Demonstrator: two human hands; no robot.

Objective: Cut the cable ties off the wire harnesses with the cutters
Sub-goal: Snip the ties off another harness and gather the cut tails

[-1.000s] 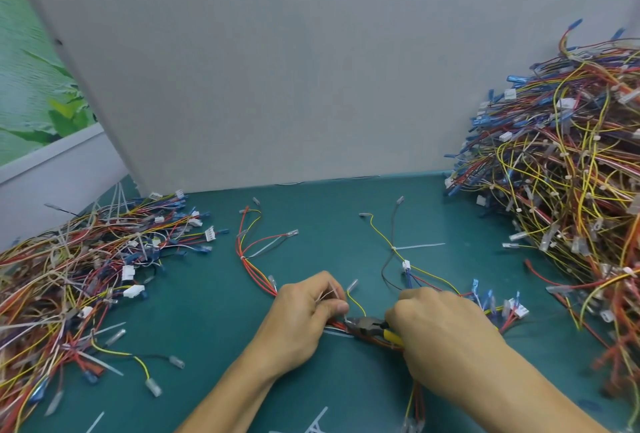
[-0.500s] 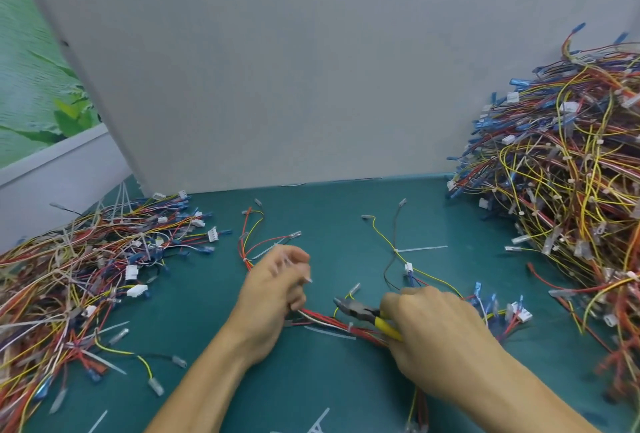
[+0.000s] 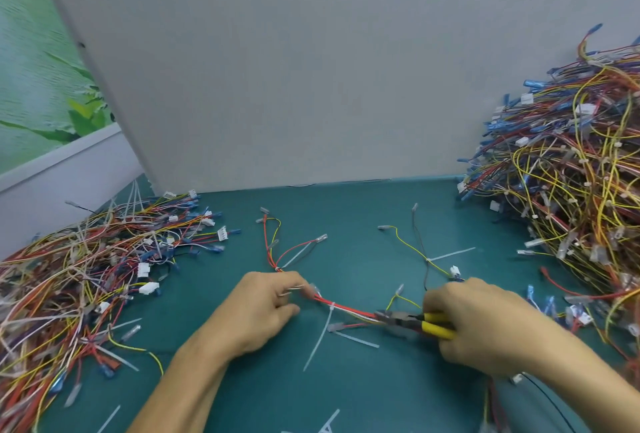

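A wire harness (image 3: 349,310) of red, white and yellow wires lies across the green mat between my hands. My left hand (image 3: 259,311) pinches its wires at the left end. My right hand (image 3: 485,325) grips the yellow-handled cutters (image 3: 412,323), whose dark jaws sit on the wire bundle at its right end. A white cable tie (image 3: 327,325) is still wrapped on the harness midway, its long tail trailing down toward me. A cut tie piece (image 3: 356,339) lies on the mat just below the wires.
A tall pile of harnesses (image 3: 571,197) fills the right side. A flatter heap of harnesses (image 3: 90,280) covers the left. Loose tie offcuts (image 3: 450,254) dot the green mat (image 3: 346,218). A grey wall panel (image 3: 277,69) stands behind.
My left hand went out to the left and came back to pinch the harness wires. The cutters shifted right along the bundle, and the harness now lies stretched straight between my hands.
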